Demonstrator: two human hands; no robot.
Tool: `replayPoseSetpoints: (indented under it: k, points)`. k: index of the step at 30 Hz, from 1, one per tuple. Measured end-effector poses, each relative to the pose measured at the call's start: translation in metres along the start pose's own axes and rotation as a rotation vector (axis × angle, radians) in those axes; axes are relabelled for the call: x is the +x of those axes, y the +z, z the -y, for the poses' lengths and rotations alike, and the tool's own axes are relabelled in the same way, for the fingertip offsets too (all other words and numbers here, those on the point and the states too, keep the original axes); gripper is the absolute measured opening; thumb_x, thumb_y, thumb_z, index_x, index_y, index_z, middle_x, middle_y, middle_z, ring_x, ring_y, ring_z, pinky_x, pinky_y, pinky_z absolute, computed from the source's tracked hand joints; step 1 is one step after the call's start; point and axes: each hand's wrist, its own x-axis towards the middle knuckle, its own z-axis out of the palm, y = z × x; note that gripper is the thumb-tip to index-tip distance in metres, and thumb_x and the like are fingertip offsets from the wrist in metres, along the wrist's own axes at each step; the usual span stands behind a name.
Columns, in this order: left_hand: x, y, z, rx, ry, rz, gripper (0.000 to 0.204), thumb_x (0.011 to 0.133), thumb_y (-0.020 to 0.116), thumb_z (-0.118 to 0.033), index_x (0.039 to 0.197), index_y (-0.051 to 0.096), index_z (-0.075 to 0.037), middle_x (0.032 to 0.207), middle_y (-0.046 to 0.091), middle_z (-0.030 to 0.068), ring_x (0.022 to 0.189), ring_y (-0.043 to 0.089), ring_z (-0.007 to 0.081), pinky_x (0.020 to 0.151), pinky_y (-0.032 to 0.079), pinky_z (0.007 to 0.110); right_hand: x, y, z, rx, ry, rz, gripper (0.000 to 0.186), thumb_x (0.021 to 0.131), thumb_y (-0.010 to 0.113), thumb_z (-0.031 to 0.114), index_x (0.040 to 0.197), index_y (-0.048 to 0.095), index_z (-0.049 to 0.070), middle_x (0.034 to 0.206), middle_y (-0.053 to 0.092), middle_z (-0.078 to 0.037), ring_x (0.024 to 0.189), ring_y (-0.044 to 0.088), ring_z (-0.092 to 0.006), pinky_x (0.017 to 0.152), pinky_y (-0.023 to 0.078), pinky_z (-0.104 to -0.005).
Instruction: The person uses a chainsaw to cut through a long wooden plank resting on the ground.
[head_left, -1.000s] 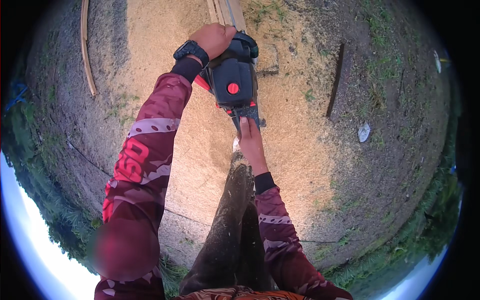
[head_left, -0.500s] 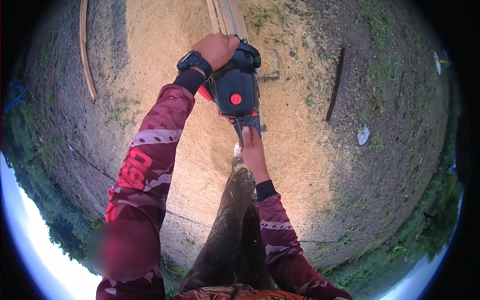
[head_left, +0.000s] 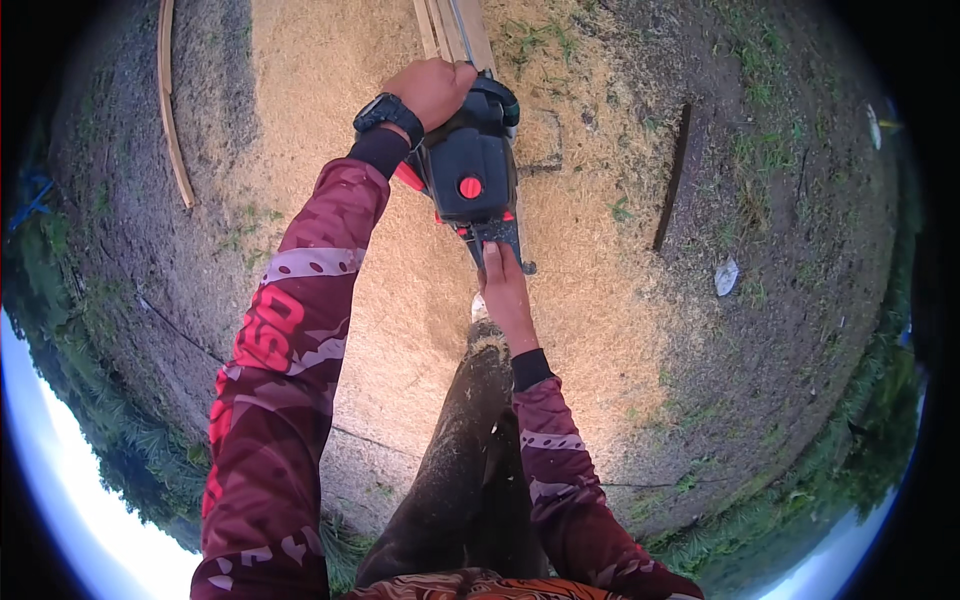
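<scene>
A black and red chainsaw (head_left: 468, 165) is held out in front of me, its bar pointing away over a wooden board (head_left: 474, 38) at the top of the view. My left hand (head_left: 433, 90), with a dark watch on the wrist, is closed round the front handle. At the back, my right hand (head_left: 506, 285) grips the rear handle, its thumb lying along the top; the fingers below are mostly hidden. The bar shows as a thin line along the wood. Whether its chain touches the wood cannot be made out.
Pale sawdust (head_left: 400, 290) covers the ground around me. A thin curved wood strip (head_left: 168, 110) lies at the far left, a dark narrow strip (head_left: 672, 180) to the right, near a whitish scrap (head_left: 726, 277). My leg (head_left: 450, 430) stands close behind the saw.
The chainsaw and both hands have shifted very slightly away from me. Both grips stay the same.
</scene>
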Motion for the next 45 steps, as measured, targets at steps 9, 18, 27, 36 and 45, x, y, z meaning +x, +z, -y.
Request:
replayPoseSetpoints:
  k: [9,18,27,36,45]
  points:
    - [-0.002,-0.010,-0.006,-0.083,0.011,-0.056,0.017,0.095,0.048,-0.019,0.091,0.056,-0.005,0.081,0.066,0.0240,0.076,0.065,0.0467,0.065,0.053,0.054,-0.003,-0.004,0.009,-0.059,0.055,0.008,0.034,0.108,0.046,0.038,0.111,0.059,0.007,0.079,0.051,0.003,0.064,0.044,-0.0073,0.057,0.039,-0.0256]
    - [0.030,-0.033,0.016,0.016,0.108,-0.069,0.038,0.099,0.040,-0.032,0.089,0.060,0.000,0.087,0.066,0.0267,0.082,0.064,0.0484,0.074,0.050,0.057,0.021,0.014,0.038,-0.061,0.011,0.012,0.039,0.108,0.045,0.044,0.107,0.058,0.007,0.073,0.048,0.003,0.062,0.044,-0.0064,0.055,0.037,-0.0243]
    - [0.027,-0.022,0.011,-0.088,-0.006,-0.037,0.041,0.099,0.041,-0.034,0.088,0.063,-0.001,0.086,0.068,0.0257,0.080,0.064,0.0482,0.074,0.051,0.056,0.028,0.009,0.027,0.013,0.062,0.026,0.038,0.107,0.047,0.045,0.116,0.059,0.010,0.075,0.048,0.005,0.063,0.045,-0.0053,0.054,0.037,-0.0235]
    - [0.038,-0.025,0.020,-0.099,0.005,-0.030,0.036,0.100,0.042,-0.030,0.087,0.059,-0.002,0.081,0.066,0.0248,0.077,0.063,0.0483,0.069,0.050,0.056,0.028,0.011,0.044,-0.006,0.084,0.023,0.039,0.107,0.047,0.044,0.117,0.059,0.009,0.074,0.050,0.005,0.062,0.046,-0.0058,0.054,0.038,-0.0242]
    - [0.065,-0.044,0.029,-0.089,0.005,-0.047,0.039,0.100,0.041,-0.031,0.088,0.058,0.002,0.083,0.066,0.0260,0.080,0.063,0.0485,0.073,0.051,0.055,0.062,0.018,0.064,-0.039,0.029,0.031,0.042,0.107,0.045,0.044,0.112,0.059,0.005,0.073,0.051,0.001,0.061,0.048,-0.0089,0.054,0.040,-0.0276]
